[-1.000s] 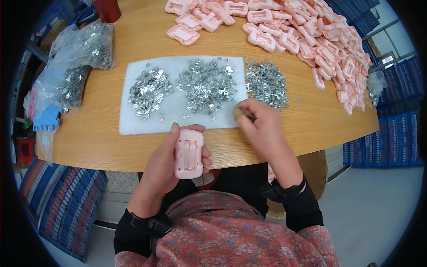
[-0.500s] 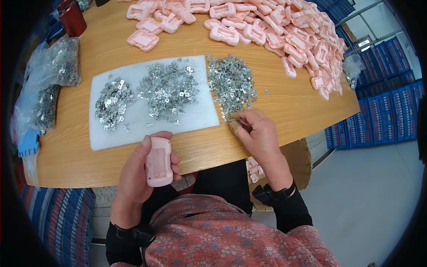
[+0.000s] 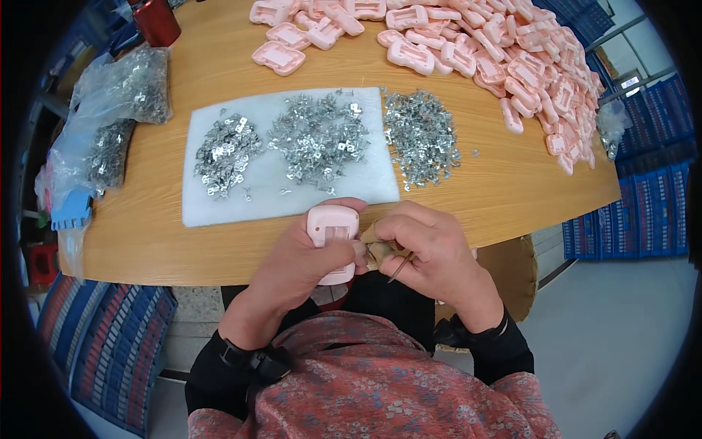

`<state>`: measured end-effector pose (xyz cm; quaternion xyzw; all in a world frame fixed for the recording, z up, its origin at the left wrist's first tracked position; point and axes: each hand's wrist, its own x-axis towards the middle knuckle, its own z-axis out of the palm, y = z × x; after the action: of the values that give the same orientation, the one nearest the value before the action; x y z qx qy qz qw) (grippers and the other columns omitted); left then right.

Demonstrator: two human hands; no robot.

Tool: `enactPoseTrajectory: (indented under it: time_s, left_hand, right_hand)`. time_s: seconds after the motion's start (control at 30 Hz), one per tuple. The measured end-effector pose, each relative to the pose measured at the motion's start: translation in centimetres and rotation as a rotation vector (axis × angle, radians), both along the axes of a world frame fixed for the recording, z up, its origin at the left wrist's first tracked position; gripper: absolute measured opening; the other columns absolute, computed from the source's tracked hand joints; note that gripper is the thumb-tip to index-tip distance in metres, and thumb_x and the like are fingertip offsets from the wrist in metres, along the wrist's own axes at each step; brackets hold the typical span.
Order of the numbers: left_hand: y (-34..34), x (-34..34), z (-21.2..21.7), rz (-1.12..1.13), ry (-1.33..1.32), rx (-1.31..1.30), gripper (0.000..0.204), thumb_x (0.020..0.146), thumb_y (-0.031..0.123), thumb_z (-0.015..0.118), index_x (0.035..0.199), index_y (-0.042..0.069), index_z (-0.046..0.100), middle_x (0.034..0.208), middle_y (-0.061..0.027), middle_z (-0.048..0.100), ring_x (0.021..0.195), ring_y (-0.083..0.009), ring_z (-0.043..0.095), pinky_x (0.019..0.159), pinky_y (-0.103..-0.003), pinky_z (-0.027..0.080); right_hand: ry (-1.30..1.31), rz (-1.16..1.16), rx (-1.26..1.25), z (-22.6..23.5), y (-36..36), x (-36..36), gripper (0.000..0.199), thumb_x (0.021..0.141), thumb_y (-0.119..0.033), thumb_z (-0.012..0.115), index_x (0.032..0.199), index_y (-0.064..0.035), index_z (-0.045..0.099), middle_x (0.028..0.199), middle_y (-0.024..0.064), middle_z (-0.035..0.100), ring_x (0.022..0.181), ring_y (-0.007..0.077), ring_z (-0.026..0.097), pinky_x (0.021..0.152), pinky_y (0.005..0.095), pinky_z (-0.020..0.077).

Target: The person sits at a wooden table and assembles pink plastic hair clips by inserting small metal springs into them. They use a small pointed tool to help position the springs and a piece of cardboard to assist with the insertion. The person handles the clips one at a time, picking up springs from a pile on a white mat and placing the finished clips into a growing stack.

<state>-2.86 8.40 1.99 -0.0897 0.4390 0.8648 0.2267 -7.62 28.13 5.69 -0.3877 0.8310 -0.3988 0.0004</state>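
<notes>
My left hand (image 3: pixel 292 267) is closed around a pale pink plastic casing (image 3: pixel 334 223), its recessed side facing up and the thumb lying across it. My right hand (image 3: pixel 439 252) meets it at the casing's right edge, fingers pinched together. Tan coverings wrap its thumb and fingertip. A thin metal tool (image 3: pixel 399 268) pokes out between those fingers; its kind is unclear, and any small part at the fingertips is hidden. Beyond my hands, a white foam sheet (image 3: pixel 292 211) carries two heaps of small metal clips (image 3: pixel 228 155). Another heap of metal pieces (image 3: pixel 420 139) lies on bare wood beside the sheet.
Many pink casings (image 3: pixel 526 73) are piled along the far right of the wooden table (image 3: pixel 139 241). Plastic bags of metal parts (image 3: pixel 110 150), a blue plastic piece (image 3: pixel 72 210) and a red bottle (image 3: pixel 156 22) stand left. Blue trays (image 3: pixel 658 197) are stacked at right; below the edge is a cardboard box (image 3: pixel 515 282).
My right hand has left the right-hand metal heap and come in to the casing. My left hand has shifted right and its thumb now presses over the casing. The view has swung slightly left.
</notes>
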Motion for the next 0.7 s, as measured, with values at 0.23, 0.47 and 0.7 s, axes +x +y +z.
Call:
enactPoseTrajectory:
  time_s: [0.23,0.47,0.7]
  left_hand:
    - [-0.2,0.2,-0.4,0.109,0.030,-0.052,0.046,0.090,0.003,0.066,0.133,0.005,0.050,0.089,-0.0018,0.061,0.078,-0.0102,0.064,0.067,-0.025,0.052]
    - [-0.1,0.3,-1.0,0.204,0.136,-0.119,0.044,0.089,0.000,0.067,0.130,0.006,0.051,0.091,0.0006,0.060,0.081,-0.0067,0.059,0.071,-0.023,0.051]
    - [0.2,0.2,-0.8,0.268,0.271,-0.228,0.037,0.096,0.010,0.063,0.130,0.006,0.050,0.093,-0.0006,0.060,0.083,-0.0073,0.058,0.074,-0.024,0.050]
  right_hand:
    - [-0.401,-0.198,-0.041,-1.4,-0.4,1.1,0.019,0.082,-0.001,0.067,0.101,-0.0031,0.065,0.084,0.0066,0.064,0.072,0.0130,0.063,0.062,0.0287,0.0491]
    - [-0.989,-0.213,-0.477,-1.6,-1.7,1.8,0.014,0.093,-0.005,0.062,0.103,0.0036,0.063,0.090,-0.0015,0.065,0.078,0.0028,0.055,0.070,0.0215,0.0460]
    - [-1.094,-0.205,-0.557,-3.3,-1.8,1.2,0.010,0.095,-0.008,0.063,0.102,-0.0008,0.063,0.088,-0.0005,0.064,0.071,0.0027,0.052,0.062,0.0177,0.0410]
